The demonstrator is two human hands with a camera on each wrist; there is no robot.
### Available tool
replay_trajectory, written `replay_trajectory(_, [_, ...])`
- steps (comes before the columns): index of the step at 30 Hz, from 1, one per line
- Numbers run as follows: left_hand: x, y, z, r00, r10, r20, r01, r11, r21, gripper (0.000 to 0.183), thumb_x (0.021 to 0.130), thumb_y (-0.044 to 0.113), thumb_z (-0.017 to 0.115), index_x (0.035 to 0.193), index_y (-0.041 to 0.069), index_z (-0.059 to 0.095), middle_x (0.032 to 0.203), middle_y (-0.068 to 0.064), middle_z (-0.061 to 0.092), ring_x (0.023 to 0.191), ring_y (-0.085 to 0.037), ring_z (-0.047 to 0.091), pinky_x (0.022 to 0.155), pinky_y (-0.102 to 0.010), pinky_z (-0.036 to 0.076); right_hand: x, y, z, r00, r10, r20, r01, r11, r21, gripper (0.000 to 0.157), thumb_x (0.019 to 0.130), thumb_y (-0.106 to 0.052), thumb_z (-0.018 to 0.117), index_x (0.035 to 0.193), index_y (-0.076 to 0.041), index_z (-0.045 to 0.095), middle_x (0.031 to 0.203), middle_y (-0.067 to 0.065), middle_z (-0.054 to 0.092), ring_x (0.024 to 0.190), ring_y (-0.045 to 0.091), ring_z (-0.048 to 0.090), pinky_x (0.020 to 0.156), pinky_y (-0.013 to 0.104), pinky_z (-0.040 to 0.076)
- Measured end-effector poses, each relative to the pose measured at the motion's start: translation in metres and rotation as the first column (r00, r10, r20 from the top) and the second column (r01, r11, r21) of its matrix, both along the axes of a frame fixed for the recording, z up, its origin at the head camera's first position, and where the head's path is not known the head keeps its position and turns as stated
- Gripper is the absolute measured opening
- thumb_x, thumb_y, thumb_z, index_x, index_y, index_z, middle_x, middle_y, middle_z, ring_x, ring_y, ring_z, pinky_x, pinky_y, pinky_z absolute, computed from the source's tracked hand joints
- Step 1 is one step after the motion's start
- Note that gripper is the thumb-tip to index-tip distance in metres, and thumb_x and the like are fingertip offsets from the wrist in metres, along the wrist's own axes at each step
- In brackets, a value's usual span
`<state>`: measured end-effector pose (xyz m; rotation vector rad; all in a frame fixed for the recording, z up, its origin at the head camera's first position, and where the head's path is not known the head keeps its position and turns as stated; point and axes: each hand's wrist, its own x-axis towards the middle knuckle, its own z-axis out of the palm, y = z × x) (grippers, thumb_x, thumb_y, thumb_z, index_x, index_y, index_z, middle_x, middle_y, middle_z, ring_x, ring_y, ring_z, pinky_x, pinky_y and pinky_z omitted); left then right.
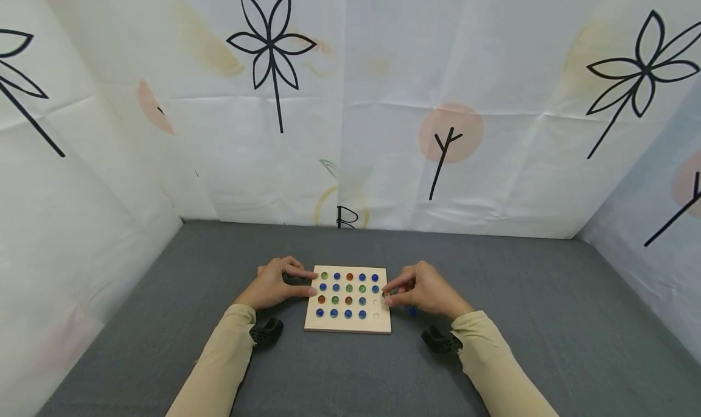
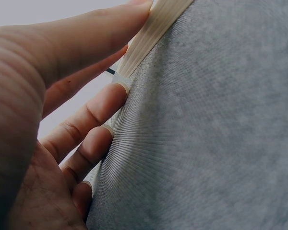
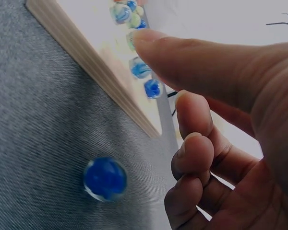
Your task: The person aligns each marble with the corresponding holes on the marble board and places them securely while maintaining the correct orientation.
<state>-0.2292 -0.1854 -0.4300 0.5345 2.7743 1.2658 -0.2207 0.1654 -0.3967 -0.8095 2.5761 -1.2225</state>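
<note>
A pale wooden board (image 1: 347, 325) with rows of blue, green and reddish glass marbles lies flat on the table. Two hollows at its lower right hold no marble. My left hand (image 1: 275, 285) touches the board's left edge with thumb and index finger set apart, and its other fingers extend loosely in the left wrist view. Over the right edge, my right hand (image 1: 429, 289) pinches a small marble (image 1: 386, 294) between thumb and fingertips; its colour is hard to tell. On the cloth beneath that hand lies a loose blue marble (image 3: 105, 178), just right of the board.
Grey cloth (image 1: 339, 374) covers the table on all sides of the board. White printed sheets (image 1: 383, 161) stand behind and at both sides. A dark strap device (image 1: 266, 332) sits at the left wrist, and another (image 1: 441, 340) at the right.
</note>
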Motion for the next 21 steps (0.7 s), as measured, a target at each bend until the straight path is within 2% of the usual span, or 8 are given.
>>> replay_trajectory(14, [0.0,-0.001,-0.001,1.0,-0.01,-0.001,0.01,1.0,0.011,0.037,0.078,0.037,0.089,0.112,0.023,0.082,0.107,0.003,0.064,0.105,-0.023,0.057,0.092,-0.054,0.017,0.001,-0.008,-0.007,1.0,-0.023,0.016,0.023,1.0,0.014,0.013,0.082,-0.014,0.086,0.094,-0.009,0.084,0.073,-0.002,0.06,0.061,0.012,0.051,0.052,0.025,0.042])
replay_trajectory(21, [0.0,-0.001,0.0,1.0,-0.009,-0.011,0.009,1.0,0.005,0.037,0.078,0.037,0.089,0.112,0.023,0.082,0.107,0.003,0.065,0.104,-0.023,0.057,0.091,-0.053,0.019,0.005,-0.016,-0.006,0.999,-0.04,-0.012,0.04,0.999,0.028,0.013,0.082,-0.014,0.087,0.093,-0.01,0.084,0.071,-0.004,0.058,0.062,0.011,0.05,0.053,0.023,0.039])
